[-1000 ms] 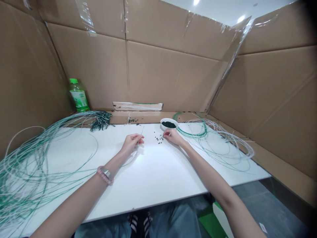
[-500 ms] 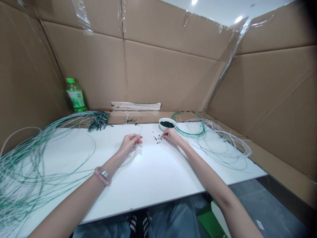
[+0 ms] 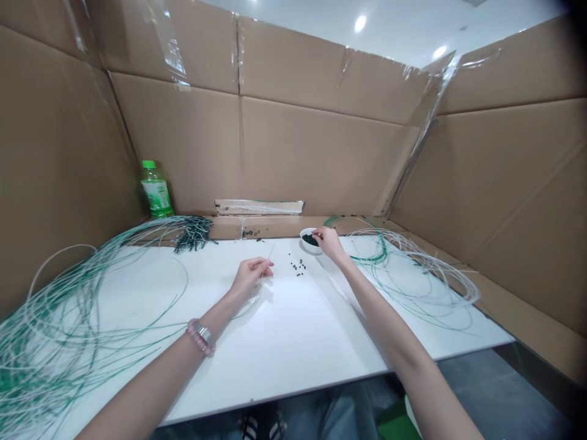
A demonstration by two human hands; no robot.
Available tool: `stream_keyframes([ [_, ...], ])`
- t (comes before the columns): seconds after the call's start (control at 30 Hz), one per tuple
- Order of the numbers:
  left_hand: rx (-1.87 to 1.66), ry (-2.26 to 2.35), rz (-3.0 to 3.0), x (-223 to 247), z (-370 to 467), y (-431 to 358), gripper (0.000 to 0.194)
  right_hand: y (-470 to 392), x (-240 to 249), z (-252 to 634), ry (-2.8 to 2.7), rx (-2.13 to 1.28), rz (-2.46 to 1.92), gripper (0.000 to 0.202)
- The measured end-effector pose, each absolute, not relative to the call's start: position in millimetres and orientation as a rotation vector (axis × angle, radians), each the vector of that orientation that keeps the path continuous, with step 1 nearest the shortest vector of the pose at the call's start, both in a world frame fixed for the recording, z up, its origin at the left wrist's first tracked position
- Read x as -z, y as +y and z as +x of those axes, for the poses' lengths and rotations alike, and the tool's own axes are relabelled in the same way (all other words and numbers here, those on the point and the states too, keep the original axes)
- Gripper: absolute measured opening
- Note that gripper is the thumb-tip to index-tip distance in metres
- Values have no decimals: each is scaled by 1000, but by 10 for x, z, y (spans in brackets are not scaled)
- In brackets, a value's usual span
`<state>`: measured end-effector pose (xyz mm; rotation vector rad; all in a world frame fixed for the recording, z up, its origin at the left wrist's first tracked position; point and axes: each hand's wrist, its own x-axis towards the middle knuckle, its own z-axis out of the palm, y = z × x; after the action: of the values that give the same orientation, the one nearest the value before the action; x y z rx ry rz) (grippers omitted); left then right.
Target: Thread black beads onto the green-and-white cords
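Observation:
My left hand [image 3: 251, 275] is closed in a pinch on a thin pale cord [image 3: 271, 252], whose tip sticks up past the fingertips while the rest trails down behind the wrist. At the white bowl [image 3: 312, 248], my right hand [image 3: 329, 242] has its fingertips pinched together over the right side of the rim. Small black pieces [image 3: 309, 239] fill the bowl. Whatever is between the right fingertips is too small to make out. Several loose black pieces [image 3: 299, 266] lie on the white table [image 3: 293, 330] between the two hands.
A large bundle of green and white cords [image 3: 59, 318] covers the left side, its dark ends [image 3: 195, 233] gathered at the back. Looser coils [image 3: 440, 269] lie at right. A green bottle [image 3: 157, 192] stands in the back left corner. Cardboard walls [image 3: 321, 153] surround the table.
My right hand has moved from the loose black pieces on the table up and right to the bowl. My left hand keeps its pinch on the cord. The view has tilted slightly up.

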<state>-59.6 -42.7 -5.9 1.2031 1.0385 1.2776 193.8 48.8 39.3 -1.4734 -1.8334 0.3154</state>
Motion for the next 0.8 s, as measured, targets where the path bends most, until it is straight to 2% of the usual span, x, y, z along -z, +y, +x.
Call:
stream_keyframes([
  [0.4, -1424, 914, 1116, -12, -356, -683, 39, -531, -185, 1079, -1631, -874, -953, 24],
  [0.8, -1274, 879, 1206, -80, -266, -841, 39, -682, -78, 990, -1330, -1127, -873, 25],
])
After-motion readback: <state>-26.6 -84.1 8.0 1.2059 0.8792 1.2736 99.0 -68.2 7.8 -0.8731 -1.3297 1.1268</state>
